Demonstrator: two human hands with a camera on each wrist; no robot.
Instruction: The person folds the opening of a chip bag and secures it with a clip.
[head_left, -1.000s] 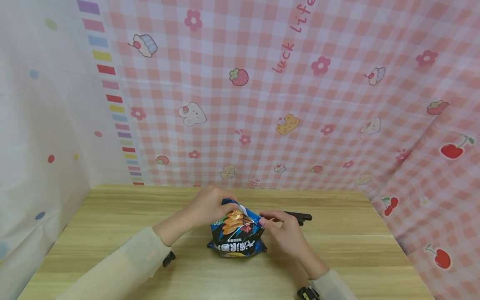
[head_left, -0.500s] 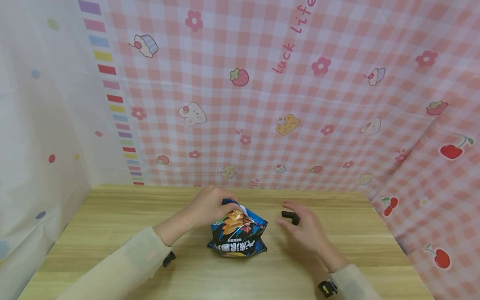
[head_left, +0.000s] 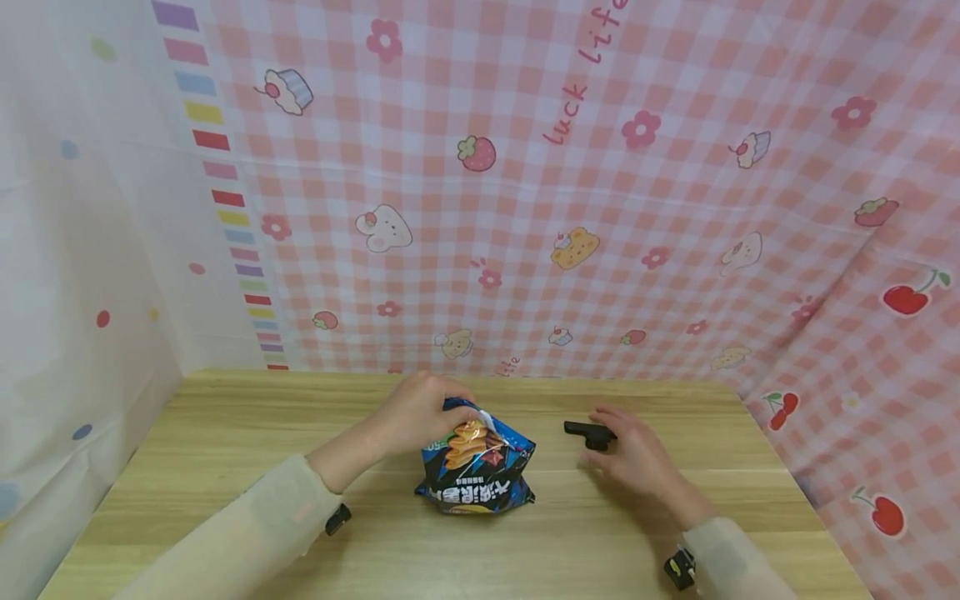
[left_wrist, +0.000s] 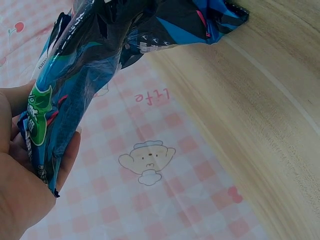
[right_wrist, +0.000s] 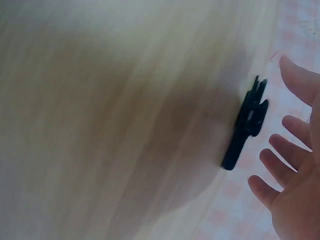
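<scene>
A blue and black bag of chips stands on the wooden table, its top edge slanting down to the right. My left hand pinches the bag's upper left corner between thumb and fingers; in the left wrist view the hand grips the flattened end of the bag. To the right lies a slim black clip-like object, with a small side piece and thin prongs visible in the right wrist view. My right hand hovers beside it, fingers spread and holding nothing.
The wooden table ends at a pink checked cloth hung behind it. More cloth hangs at the left and right sides. A small black device sits on the right wrist.
My right hand has let go of the bag's right corner and moved right to the black clip-like object. My left hand and the bag have stayed in place.
</scene>
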